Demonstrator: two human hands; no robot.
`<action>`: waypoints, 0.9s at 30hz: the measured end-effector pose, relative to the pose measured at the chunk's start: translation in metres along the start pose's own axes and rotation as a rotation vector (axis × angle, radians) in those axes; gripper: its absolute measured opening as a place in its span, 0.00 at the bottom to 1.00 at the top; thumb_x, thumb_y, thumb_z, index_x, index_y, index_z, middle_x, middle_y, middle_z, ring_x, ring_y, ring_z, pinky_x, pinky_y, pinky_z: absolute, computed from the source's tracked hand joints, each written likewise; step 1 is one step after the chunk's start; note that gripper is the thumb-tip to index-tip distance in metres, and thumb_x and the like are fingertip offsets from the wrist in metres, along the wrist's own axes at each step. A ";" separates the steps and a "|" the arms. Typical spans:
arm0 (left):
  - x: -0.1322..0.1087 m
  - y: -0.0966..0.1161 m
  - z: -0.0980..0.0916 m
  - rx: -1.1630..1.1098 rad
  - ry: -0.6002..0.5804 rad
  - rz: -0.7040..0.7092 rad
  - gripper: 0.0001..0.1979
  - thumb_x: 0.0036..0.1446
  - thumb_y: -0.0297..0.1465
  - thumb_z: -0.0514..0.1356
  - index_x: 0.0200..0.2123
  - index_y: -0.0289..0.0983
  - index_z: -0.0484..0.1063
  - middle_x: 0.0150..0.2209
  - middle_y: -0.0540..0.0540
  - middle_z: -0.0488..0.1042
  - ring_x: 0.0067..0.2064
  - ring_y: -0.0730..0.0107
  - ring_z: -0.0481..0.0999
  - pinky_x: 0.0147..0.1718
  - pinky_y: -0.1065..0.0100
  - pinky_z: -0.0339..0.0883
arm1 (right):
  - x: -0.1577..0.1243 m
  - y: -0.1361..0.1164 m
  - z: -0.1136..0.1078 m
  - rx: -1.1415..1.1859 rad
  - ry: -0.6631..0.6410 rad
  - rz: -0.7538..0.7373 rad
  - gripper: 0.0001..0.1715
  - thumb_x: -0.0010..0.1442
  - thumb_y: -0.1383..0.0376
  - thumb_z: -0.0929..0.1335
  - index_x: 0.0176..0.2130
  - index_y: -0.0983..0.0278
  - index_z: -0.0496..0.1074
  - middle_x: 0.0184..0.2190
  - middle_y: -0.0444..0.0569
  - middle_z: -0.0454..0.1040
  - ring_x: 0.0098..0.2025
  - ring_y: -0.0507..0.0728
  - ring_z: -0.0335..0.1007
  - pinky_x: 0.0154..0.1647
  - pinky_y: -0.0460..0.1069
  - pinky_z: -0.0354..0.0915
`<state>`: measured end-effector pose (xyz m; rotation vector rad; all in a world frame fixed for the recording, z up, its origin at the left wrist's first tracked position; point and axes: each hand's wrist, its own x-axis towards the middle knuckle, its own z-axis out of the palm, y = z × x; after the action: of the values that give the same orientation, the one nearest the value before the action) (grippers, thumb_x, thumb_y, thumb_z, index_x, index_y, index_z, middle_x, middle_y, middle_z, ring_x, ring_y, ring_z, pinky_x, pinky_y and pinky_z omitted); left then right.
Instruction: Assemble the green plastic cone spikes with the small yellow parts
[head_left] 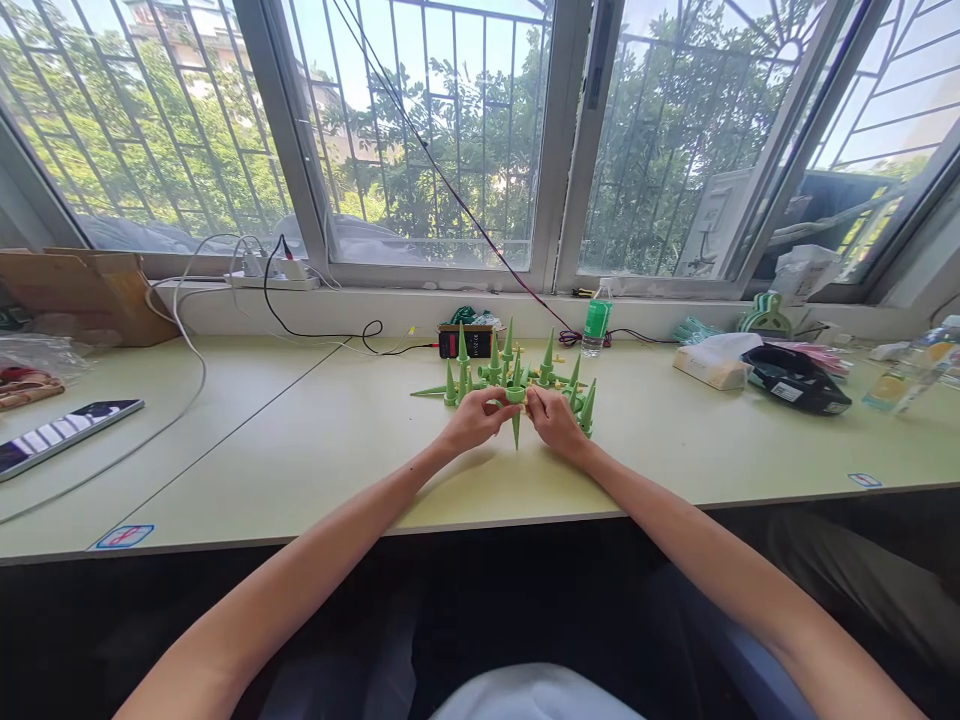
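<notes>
Holding: both hands meet at the middle of the tabletop (360, 440), closed from either side on one green spike (516, 412).
Left hand (474, 420): fingers curled shut around the spike's ring-shaped top.
Right hand (553, 418): fingertips pinched on the same ring from the other side.
Spike: plain green plastic, a round collar at the top, tapering to a sharp tip that points down toward the person, just over the tabletop.
Spike cluster (517, 372): many like green cones just behind the hands, most standing tip up, one lying flat at the left; small yellow parts among them.
Front edge: runs close below the wrists, forearms crossing it.
Open room: bare tabletop on both sides of the hands and wide to the left as far as the white cable (196, 372).
Left side: tablet (60, 436) near the front edge, cardboard box (90, 290) at the wall.
Right side: tissue pack (712, 362) and black pouch (796, 380), well apart from the hands.
Back edge: green bottle (597, 320) and a small black device (465, 342) below the window sill.
</notes>
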<state>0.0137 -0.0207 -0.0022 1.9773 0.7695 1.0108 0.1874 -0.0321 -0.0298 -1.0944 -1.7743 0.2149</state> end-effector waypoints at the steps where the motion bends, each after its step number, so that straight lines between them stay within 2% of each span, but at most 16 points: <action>1: 0.000 -0.001 0.000 0.028 0.013 0.025 0.18 0.52 0.45 0.63 0.28 0.35 0.68 0.24 0.52 0.67 0.18 0.82 0.62 0.17 0.75 0.54 | 0.000 -0.001 0.000 -0.002 0.001 0.001 0.22 0.68 0.55 0.55 0.25 0.60 0.57 0.19 0.43 0.63 0.21 0.52 0.57 0.26 0.48 0.53; 5: 0.003 -0.006 0.001 0.138 0.067 0.122 0.17 0.55 0.44 0.61 0.29 0.34 0.72 0.33 0.48 0.68 0.21 0.83 0.62 0.20 0.74 0.58 | 0.000 -0.003 -0.001 -0.010 0.005 0.002 0.22 0.68 0.55 0.54 0.25 0.60 0.57 0.19 0.43 0.63 0.21 0.52 0.56 0.26 0.49 0.53; 12: 0.003 -0.012 -0.002 0.305 0.077 0.259 0.14 0.59 0.39 0.59 0.44 0.39 0.76 0.36 0.47 0.66 0.24 0.81 0.60 0.24 0.74 0.62 | 0.000 -0.003 -0.001 -0.021 0.013 -0.002 0.22 0.68 0.57 0.54 0.24 0.60 0.56 0.19 0.43 0.61 0.21 0.52 0.55 0.25 0.49 0.52; 17: 0.003 -0.015 -0.004 0.397 0.057 0.365 0.14 0.61 0.36 0.57 0.48 0.41 0.74 0.38 0.46 0.66 0.26 0.79 0.62 0.28 0.73 0.64 | 0.000 -0.003 -0.001 -0.045 0.020 -0.011 0.22 0.68 0.58 0.54 0.24 0.60 0.55 0.18 0.43 0.60 0.21 0.52 0.54 0.25 0.48 0.51; 24: 0.006 -0.015 0.001 0.408 0.159 0.262 0.17 0.57 0.27 0.57 0.50 0.38 0.68 0.39 0.47 0.68 0.22 0.82 0.61 0.27 0.73 0.63 | -0.001 -0.007 0.001 0.001 0.065 -0.001 0.22 0.69 0.54 0.54 0.26 0.61 0.57 0.20 0.43 0.63 0.22 0.51 0.56 0.26 0.47 0.53; 27: 0.006 -0.012 0.002 0.327 0.220 0.174 0.13 0.57 0.28 0.56 0.47 0.37 0.65 0.37 0.48 0.70 0.22 0.81 0.62 0.25 0.74 0.62 | -0.001 -0.009 0.000 0.015 0.105 0.011 0.23 0.69 0.52 0.54 0.27 0.60 0.56 0.21 0.42 0.63 0.22 0.51 0.56 0.27 0.47 0.54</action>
<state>0.0171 -0.0107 -0.0106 2.2660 0.9442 1.2884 0.1822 -0.0378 -0.0259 -1.0861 -1.6711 0.1742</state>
